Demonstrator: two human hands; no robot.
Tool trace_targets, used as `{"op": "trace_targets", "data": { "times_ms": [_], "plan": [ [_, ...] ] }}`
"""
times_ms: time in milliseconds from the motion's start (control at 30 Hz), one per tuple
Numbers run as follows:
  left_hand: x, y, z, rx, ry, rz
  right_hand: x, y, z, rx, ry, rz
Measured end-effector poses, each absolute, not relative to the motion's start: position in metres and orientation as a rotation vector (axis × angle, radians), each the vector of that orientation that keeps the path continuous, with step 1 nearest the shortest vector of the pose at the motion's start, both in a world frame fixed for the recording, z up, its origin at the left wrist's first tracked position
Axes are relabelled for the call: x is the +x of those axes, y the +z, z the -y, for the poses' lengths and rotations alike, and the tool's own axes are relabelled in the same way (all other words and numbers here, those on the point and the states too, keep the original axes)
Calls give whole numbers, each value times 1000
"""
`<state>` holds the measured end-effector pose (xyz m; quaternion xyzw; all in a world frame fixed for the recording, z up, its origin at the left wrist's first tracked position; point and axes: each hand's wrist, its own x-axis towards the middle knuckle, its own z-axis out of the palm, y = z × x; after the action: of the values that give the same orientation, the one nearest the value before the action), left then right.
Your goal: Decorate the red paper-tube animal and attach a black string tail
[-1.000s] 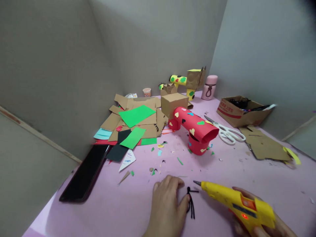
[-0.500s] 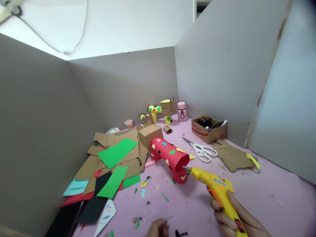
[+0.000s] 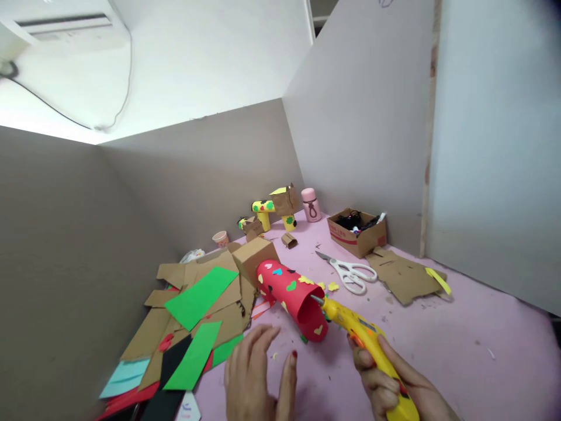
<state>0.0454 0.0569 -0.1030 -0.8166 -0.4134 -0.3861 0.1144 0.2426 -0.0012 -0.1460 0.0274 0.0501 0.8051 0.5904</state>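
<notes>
My right hand [image 3: 394, 389] grips a yellow glue gun [image 3: 363, 339]. Its metal tip touches the open end of a red paper tube [image 3: 291, 295] covered with coloured hearts. The tube rests on red paper legs on the pink table [image 3: 460, 339], joined to a small cardboard box [image 3: 254, 257]. My left hand [image 3: 258, 380] is raised in front of the tube, fingers spread, holding nothing.
A pile of cardboard, green, black and red paper [image 3: 193, 316] lies at the left. White scissors [image 3: 348, 272], cardboard scraps [image 3: 403, 280] and a box of tools [image 3: 357, 234] lie to the right. A yellow paper model [image 3: 276, 207], pink bottle [image 3: 310, 204] and paper cup [image 3: 220, 238] stand at the back. Grey partitions enclose the table.
The view tilted upward. My right hand carried the glue gun from the near table to the tube's end. My left hand left the small black piece and rose, fingers spread.
</notes>
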Motion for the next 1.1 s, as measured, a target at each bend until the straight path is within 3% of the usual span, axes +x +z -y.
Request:
{"op": "trace_targets", "data": {
  "times_ms": [367,1100],
  "plan": [
    [97,-81,-80,-2209,-1015,996,238,-155,-5,196,1939,-134],
    [94,-85,-87,-2196,-1016,984,235,-153,-9,136,1942,-110]
  ]
}}
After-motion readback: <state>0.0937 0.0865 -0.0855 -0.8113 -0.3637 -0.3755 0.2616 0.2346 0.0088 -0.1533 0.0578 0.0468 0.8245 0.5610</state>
